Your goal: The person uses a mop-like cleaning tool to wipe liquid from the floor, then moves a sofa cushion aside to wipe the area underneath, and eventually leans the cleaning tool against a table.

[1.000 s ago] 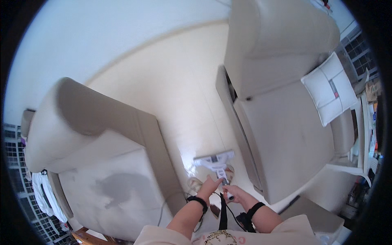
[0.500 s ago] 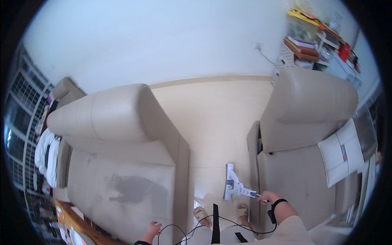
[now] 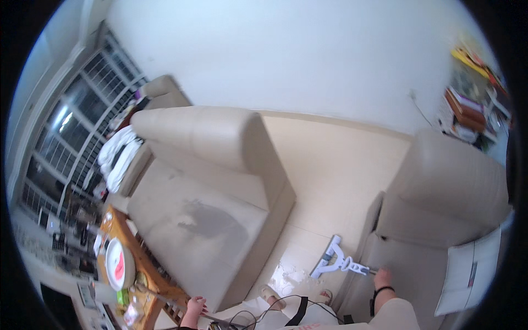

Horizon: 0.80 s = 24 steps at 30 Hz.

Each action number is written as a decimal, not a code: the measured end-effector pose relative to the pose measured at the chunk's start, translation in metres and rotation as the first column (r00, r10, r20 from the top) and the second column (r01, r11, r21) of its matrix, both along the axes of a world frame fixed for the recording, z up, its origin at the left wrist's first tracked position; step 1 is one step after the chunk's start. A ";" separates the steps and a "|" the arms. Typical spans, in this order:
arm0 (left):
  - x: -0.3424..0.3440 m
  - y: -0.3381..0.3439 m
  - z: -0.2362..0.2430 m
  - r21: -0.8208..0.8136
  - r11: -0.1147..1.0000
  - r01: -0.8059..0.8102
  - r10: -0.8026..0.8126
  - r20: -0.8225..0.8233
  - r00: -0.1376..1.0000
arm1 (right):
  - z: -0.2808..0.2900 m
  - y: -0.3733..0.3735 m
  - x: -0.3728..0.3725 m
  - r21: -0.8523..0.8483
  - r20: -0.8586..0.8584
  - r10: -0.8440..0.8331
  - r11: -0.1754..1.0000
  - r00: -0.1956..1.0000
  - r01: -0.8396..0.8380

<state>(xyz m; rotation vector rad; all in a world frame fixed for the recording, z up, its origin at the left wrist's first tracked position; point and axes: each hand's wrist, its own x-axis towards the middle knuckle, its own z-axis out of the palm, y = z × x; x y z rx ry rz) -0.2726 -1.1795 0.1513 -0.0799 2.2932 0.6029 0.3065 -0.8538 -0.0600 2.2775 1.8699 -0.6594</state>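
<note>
My right hand (image 3: 381,278) is closed round the handle of a white and grey squeeze mop (image 3: 344,263). The mop's flat head (image 3: 325,256) rests on the tiled floor between two beige sofa pieces, beside a wet, shiny patch (image 3: 290,273). My left hand (image 3: 195,306) is low in the view, in front of the left sofa seat, its fingers loosely bent and apart with nothing seen in them. A thin grey bar (image 3: 166,300) passes close by it; whether they touch I cannot tell.
The left sofa (image 3: 165,187) has a dark damp stain on its seat. At right stands another sofa piece (image 3: 440,192) with a white cushion (image 3: 472,275). A wooden table (image 3: 151,275) holds a white basin (image 3: 120,264). Black cables (image 3: 275,306) hang before me.
My view has turned left, bringing the wooden table and basin further into sight. The mop's head now lies slanted on the floor, still in my right hand.
</note>
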 end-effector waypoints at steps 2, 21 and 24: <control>0.000 -0.032 -0.007 0.155 0.981 -0.118 0.116 0.026 0.993 | 0.014 -0.008 0.006 0.060 -0.021 -0.007 0.998 1.000 0.009; -0.032 -0.185 0.140 0.594 0.677 -0.436 0.641 -0.183 0.745 | 0.170 0.077 -0.254 0.354 -0.201 0.379 0.888 0.903 -0.294; -0.053 -0.203 0.152 0.574 0.697 -0.429 0.637 -0.220 0.739 | 0.204 0.084 -0.304 0.393 -0.215 0.383 0.876 0.899 -0.279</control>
